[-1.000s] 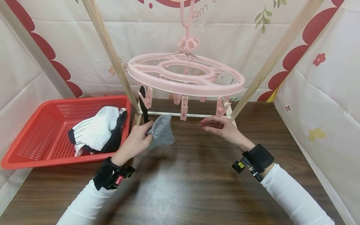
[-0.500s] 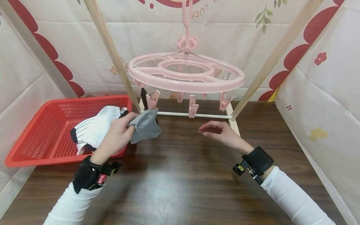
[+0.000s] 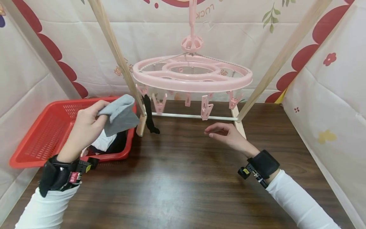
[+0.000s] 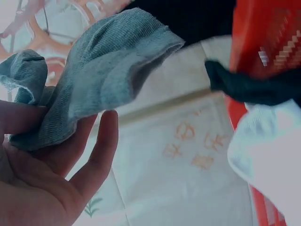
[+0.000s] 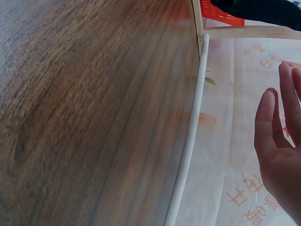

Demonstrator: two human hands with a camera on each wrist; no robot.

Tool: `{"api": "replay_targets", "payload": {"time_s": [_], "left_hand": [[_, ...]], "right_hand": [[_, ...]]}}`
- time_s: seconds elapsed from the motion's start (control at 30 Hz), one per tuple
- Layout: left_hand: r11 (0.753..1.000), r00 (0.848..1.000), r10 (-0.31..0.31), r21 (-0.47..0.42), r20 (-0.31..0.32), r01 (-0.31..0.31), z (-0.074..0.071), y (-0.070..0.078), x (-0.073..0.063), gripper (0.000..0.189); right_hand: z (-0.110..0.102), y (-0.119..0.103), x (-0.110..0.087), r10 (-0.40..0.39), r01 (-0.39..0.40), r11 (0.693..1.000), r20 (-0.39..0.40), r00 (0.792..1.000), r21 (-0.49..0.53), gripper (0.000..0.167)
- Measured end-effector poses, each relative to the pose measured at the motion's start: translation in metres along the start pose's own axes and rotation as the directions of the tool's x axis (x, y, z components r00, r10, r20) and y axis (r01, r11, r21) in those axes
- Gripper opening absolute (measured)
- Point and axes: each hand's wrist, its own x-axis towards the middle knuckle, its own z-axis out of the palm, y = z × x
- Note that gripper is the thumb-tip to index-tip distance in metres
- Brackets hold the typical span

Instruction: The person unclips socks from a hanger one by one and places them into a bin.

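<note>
In the head view my left hand (image 3: 87,127) pinches a grey sock (image 3: 121,114) above the right part of the red basket (image 3: 57,105). The left wrist view shows the sock (image 4: 103,75) between thumb and fingers, its open cuff pointing away from the palm. White and black clothes (image 3: 105,141) lie in the basket, partly hidden behind the hand. My right hand (image 3: 226,135) hovers over the table with fingers relaxed, holding nothing, below the pink round clip hanger (image 3: 191,84). A black sock (image 3: 148,114) hangs at the hanger's left side.
Several pink clips (image 3: 206,108) dangle from the hanger ring. Slanted wooden posts (image 3: 114,51) and a white rod (image 3: 183,116) frame it on the dark wood table (image 3: 183,178). Printed cloth walls (image 3: 326,105) enclose the back and sides.
My left hand has carried the grey sock left, away from the hanger and over the basket. The hanger has turned a little, its clips shifting right. My right hand stays nearly in place.
</note>
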Motion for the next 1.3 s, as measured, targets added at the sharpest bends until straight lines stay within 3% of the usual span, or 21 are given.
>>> {"api": "replay_targets", "payload": {"time_s": [0.33,0.47,0.53,0.57,0.67,0.77,0.8,1.0,1.17,1.3], "left_hand": [[0.987,0.986,-0.14,0.068,-0.095,0.147,-0.039,-0.028,0.008,0.02],[0.975,0.976,-0.199,0.086,-0.088,0.206,-0.055,-0.042,0.01,0.02],[0.961,0.967,-0.254,0.102,-0.034,0.256,-0.06,-0.05,0.012,0.024],[0.954,0.958,-0.287,0.099,0.024,0.283,-0.062,-0.053,0.013,0.026],[0.939,0.909,-0.342,0.129,0.24,0.319,-0.065,-0.065,0.013,0.039],[0.947,0.854,-0.321,0.134,0.409,0.292,-0.061,-0.074,0.01,0.055],[0.952,0.85,-0.305,0.141,0.429,0.27,-0.059,-0.076,0.008,0.058],[0.966,0.86,-0.256,0.156,0.442,0.208,-0.044,-0.076,0.004,0.056],[0.962,0.845,-0.265,0.181,0.464,0.203,-0.032,-0.069,0.003,0.055],[0.97,0.844,-0.23,0.179,0.485,0.162,-0.02,-0.066,0.001,0.053]], "right_hand": [[0.0,-0.001,-0.002,0.017,-0.017,0.999,-0.006,1.0,0.046,0.023],[0.0,0.0,-0.001,0.015,-0.015,0.999,-0.005,1.0,0.04,0.024],[0.0,0.0,-0.002,0.022,-0.021,0.999,-0.007,1.0,0.036,0.025],[0.0,0.001,-0.002,0.024,-0.023,0.999,-0.009,1.0,0.035,0.025],[0.0,0.0,-0.002,0.037,-0.036,0.998,-0.016,0.999,0.049,0.027],[0.0,0.0,-0.002,0.042,-0.041,0.997,-0.013,0.999,0.062,0.028],[0.0,0.0,-0.002,0.045,-0.044,0.997,-0.011,0.999,0.066,0.028],[0.004,-0.001,0.0,0.04,-0.04,0.996,0.004,0.999,0.075,0.028],[0.011,-0.004,0.005,0.069,-0.068,0.995,-0.003,0.998,0.069,0.029],[0.021,-0.007,0.015,0.037,-0.036,0.998,-0.014,0.999,0.059,0.035]]}}
